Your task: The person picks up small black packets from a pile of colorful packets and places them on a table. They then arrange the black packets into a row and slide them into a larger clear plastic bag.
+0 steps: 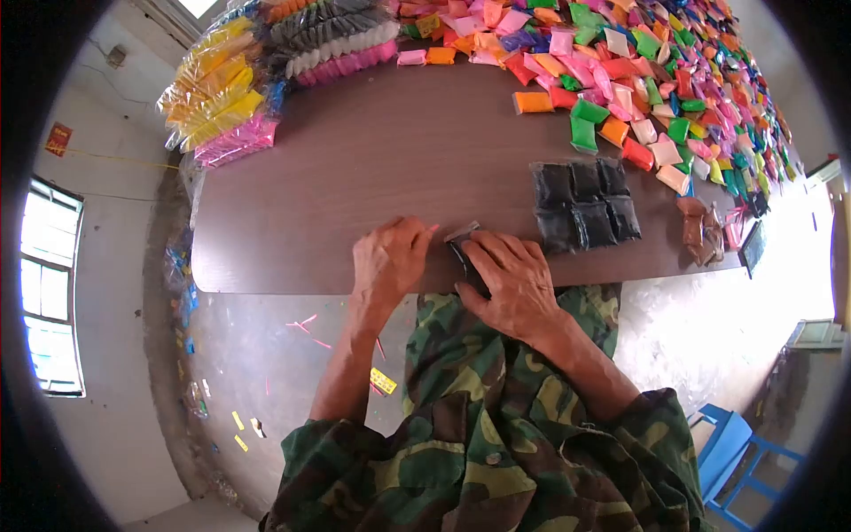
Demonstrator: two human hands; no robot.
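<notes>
At the table's front edge my left hand (pixel 388 257) is closed, its fingers curled. A small reddish tip (pixel 433 228) shows beside its thumb; whether it is a held thing I cannot make out. Just to the right, my right hand (pixel 512 279) grips a small black packet (pixel 470 266) between thumb and fingers, and the hand covers most of it. The packet's crimped clear end points up and left. Right of this hand lies a joined sheet of several black packets (pixel 585 206), flat on the table.
Loose colourful packets (pixel 612 80) are heaped across the back right of the brown table (pixel 355 151). Bundled packet strips in yellow (pixel 217 80) and dark grey (pixel 324 31) lie at the back left. Brown packets (pixel 700 230) sit near the right edge. A blue stool (pixel 727 448) stands lower right.
</notes>
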